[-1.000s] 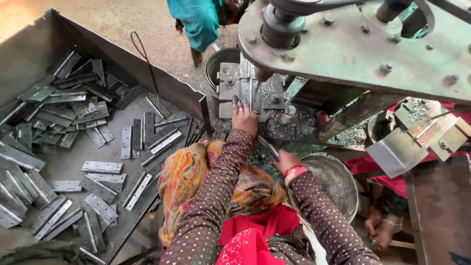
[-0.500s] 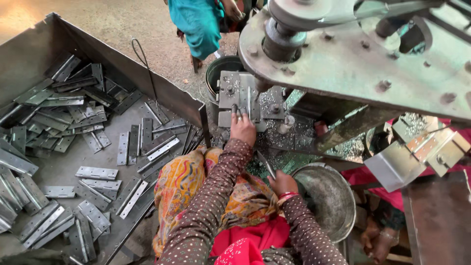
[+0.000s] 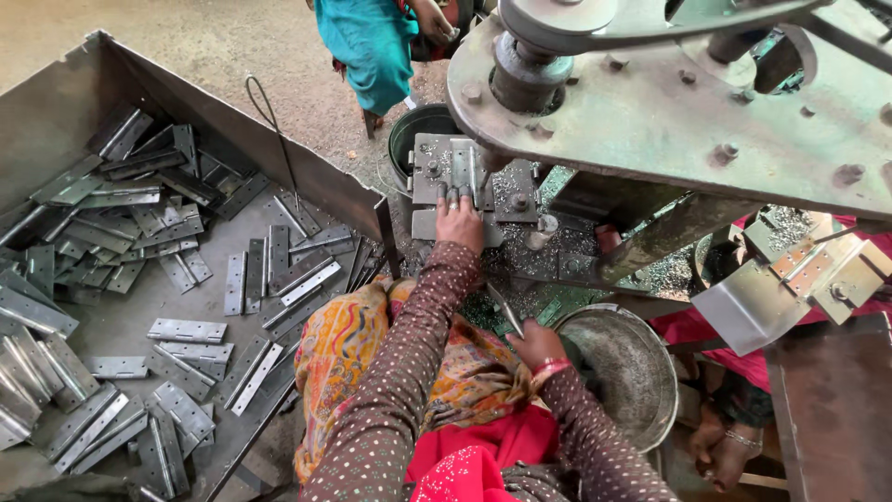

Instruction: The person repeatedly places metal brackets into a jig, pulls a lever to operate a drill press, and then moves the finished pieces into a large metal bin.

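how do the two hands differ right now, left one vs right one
The left hand is stretched forward, fingers flat on a metal piece on the machine block; the right hand stays drawn back near the lap, beside the metal bowl. The left hand lies open and pressing down; the right hand is closed around a thin metal strip. The right wrist wears a red bangle; the left shows none. Both sleeves are brown and dotted.

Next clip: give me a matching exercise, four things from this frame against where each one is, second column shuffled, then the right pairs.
Things:
1. left hand
2. right hand
3. metal hinges
4. round metal bowl

Places:
A. spread in the big tray on the person's left
B. fingers on the grey press fixture
C. gripping a thin metal strip near the lap
D. just right of the right hand

Pairs: 1-B, 2-C, 3-A, 4-D
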